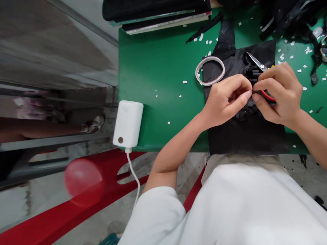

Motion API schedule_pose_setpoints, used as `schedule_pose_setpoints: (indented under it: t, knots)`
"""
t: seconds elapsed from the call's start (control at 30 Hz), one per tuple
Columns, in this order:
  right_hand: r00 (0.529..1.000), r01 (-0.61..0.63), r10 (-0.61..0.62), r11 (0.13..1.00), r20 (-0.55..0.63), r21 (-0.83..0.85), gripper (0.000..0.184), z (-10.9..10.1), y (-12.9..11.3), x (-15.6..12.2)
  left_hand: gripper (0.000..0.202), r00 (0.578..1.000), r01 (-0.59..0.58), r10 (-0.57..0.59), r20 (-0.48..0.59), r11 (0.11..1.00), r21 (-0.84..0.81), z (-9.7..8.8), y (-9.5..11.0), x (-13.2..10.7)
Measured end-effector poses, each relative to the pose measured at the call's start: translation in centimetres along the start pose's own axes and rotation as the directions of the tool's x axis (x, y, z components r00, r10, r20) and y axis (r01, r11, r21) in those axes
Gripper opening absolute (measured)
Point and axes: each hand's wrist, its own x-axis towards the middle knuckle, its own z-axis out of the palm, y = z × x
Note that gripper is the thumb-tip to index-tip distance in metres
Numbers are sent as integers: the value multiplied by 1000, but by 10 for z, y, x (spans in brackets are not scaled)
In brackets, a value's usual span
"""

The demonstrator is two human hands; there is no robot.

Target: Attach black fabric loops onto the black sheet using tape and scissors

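2 hands meet at the fingertips above a black sheet (245,137) spread on a green table (158,68). The left hand (228,98) has thumb and forefinger brought to a pinch; the right hand (279,93) faces it, thumb and forefinger curled near each other, though whether they touch cannot be told. Anything gripped between the 2 is too small to make out. The sheet lies flat under both hands, its near edge at the table's front, before the white shirt (237,200). Short black pieces (252,74) lie on it just beyond the fingers. Scissors (257,62) lie there too, tip pointing away, the red handle partly hidden by the right hand.

Likely faults: a slack pinch could drop a small piece among the black pieces, where dark on dark would hide it. A sweep of the right hand could knock the scissors, and their tip could snag the sheet. A tug on the sheet could shift the white ring (197,73), which rests partly on it. The left arm, if swung outward, could catch the cable (133,173) and drag the power bank (129,124) off the table's corner.
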Motion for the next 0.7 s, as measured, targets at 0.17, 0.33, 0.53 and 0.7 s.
schedule_pose_setpoints:
  t: [0.17, 0.33, 0.53, 0.7]
  knots:
    - [999, -27, 26, 998, 21, 52, 1, 0, -2, -1, 28, 999, 16, -16, 32, 1000, 6, -1, 1, 0]
    - [998, -55, 52, 995, 41, 83, 5, 0, -4, 1, 32, 999, 12, -13, 53, 1000, 13, -3, 1, 0]
    - [998, -35, 30, 994, 50, 101, 7, -1, -4, 1, 28, 997, 23, -22, 79, 1000, -12, -4, 1, 1]
    - [1000, -25, 23, 988, 15, 153, 10, 0, -3, 2, 27, 996, 15, -11, 92, 999, -44, -5, 1, 1]
